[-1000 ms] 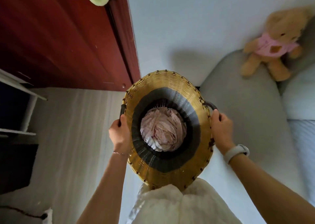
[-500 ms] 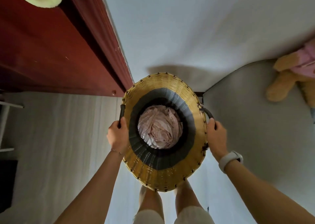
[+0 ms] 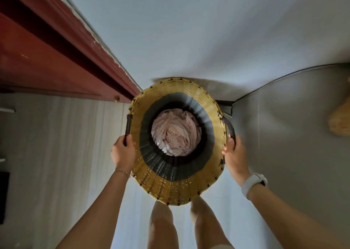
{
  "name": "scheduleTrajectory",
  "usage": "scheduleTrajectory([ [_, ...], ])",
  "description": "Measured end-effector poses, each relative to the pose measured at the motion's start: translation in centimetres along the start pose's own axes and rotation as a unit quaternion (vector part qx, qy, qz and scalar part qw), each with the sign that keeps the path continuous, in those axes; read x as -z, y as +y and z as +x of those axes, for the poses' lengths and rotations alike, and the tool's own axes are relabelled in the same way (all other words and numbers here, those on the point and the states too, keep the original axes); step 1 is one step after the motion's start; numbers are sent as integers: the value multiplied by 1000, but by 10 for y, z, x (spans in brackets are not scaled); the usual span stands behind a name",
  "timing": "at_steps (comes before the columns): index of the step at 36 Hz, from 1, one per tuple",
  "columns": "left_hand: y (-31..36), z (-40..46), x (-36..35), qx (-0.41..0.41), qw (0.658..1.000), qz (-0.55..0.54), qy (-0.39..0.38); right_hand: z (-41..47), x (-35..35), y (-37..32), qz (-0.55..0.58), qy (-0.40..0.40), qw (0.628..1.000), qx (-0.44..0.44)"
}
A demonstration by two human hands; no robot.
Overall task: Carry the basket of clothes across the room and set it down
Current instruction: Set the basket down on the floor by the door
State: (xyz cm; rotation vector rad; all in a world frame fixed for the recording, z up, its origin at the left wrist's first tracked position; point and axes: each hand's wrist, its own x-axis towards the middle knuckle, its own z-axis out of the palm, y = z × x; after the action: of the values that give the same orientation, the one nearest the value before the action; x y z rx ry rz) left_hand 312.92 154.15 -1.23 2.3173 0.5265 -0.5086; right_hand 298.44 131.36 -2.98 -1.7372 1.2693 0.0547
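A round woven basket (image 3: 170, 190), yellow with a dark grey band inside, is seen from above in the middle of the head view. Crumpled pale pink clothes (image 3: 175, 134) lie at its bottom. My left hand (image 3: 123, 152) grips the dark handle on the basket's left side. My right hand (image 3: 234, 156), with a white wristband, grips the dark handle on the right side. The basket is close to the white wall behind it. Whether its base touches the floor is hidden.
A dark red wooden door (image 3: 47, 63) runs along the left. A grey padded headboard or seat (image 3: 284, 135) stands to the right, with a tan plush toy (image 3: 341, 121) at the frame's edge. Pale wood floor (image 3: 56, 154) lies to the left. My bare legs (image 3: 162, 226) are below the basket.
The basket and my view have moved closer to the wall and lower. The plush toy has slid almost out of frame on the right. Both hands keep their hold on the handles.
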Motion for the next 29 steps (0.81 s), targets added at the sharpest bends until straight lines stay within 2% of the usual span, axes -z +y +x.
scheduleTrajectory([
  [7,2,-10,9,52,997,-12,-47,9,8,-19,-47,22,999,9],
  [11,-13,-28,6,97,993,-14,-71,12,13,-37,-111,-8,989,98],
  [15,-27,-32,2,101,990,52,-78,36,6,-53,-194,-61,968,151],
  [17,-25,-24,1,81,990,92,-67,50,3,-55,-219,-52,961,158],
  [21,-5,10,-4,-21,989,137,-53,56,4,-42,-227,30,964,133],
  [24,13,35,-24,-95,977,173,-85,36,1,-12,-203,62,973,87],
  [27,22,60,-51,-165,951,229,-125,8,-10,35,-213,50,975,-35],
  [29,24,80,-66,-180,941,253,-133,-6,-19,64,-203,44,970,-127],
])
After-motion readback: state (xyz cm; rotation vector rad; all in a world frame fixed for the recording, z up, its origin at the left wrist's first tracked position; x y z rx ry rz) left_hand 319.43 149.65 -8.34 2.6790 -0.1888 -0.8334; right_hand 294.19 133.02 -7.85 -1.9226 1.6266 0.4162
